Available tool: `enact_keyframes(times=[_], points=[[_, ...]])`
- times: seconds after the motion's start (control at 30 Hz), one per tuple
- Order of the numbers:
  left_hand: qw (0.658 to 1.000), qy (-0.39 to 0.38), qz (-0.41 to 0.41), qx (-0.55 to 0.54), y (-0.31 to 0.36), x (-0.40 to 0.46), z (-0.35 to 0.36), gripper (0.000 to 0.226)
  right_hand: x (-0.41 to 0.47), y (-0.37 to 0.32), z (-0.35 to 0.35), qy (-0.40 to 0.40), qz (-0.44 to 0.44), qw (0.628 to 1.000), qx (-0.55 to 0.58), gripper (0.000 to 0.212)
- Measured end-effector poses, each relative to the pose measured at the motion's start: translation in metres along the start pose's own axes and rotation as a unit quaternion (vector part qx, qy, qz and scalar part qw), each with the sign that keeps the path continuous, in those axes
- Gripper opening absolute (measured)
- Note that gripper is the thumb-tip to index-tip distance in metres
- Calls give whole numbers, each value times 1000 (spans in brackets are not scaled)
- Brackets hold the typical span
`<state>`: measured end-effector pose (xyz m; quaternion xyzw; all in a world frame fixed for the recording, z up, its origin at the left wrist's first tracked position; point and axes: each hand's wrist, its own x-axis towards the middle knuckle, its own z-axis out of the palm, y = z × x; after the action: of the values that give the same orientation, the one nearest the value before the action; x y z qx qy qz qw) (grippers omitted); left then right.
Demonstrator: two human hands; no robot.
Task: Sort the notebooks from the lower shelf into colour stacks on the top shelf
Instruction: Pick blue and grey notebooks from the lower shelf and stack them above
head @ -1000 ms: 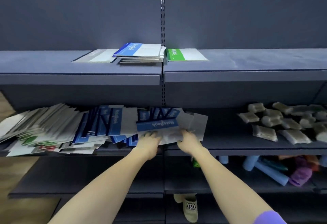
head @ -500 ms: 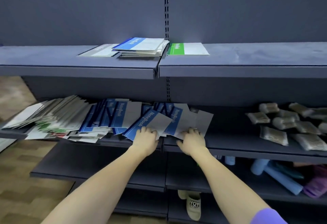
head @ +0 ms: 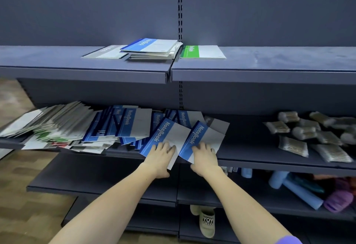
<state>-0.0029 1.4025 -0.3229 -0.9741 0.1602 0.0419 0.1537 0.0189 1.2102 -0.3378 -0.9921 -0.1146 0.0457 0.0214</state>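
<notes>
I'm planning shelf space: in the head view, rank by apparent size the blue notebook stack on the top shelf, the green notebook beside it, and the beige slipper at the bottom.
1. Blue notebook stack: largest.
2. Green-and-white notebook: slightly smaller.
3. Beige slipper printed with black letters: smallest, though partly hidden and at a different distance, so unsure.

Bare top shelf (head: 289, 60) right of green notebook (head: 202, 52)
</notes>
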Motion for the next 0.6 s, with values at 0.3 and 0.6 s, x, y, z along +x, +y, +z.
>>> enact_keyframes(times=[0.3,0.6], points=[[999,40,11,16,-1,-11,8,77,-14,-25,14,-21,35,994,-101,86],[992,85,79,-48,-33,-39,1,65,-50,-67,-14,-33,76,996,-14,63]])
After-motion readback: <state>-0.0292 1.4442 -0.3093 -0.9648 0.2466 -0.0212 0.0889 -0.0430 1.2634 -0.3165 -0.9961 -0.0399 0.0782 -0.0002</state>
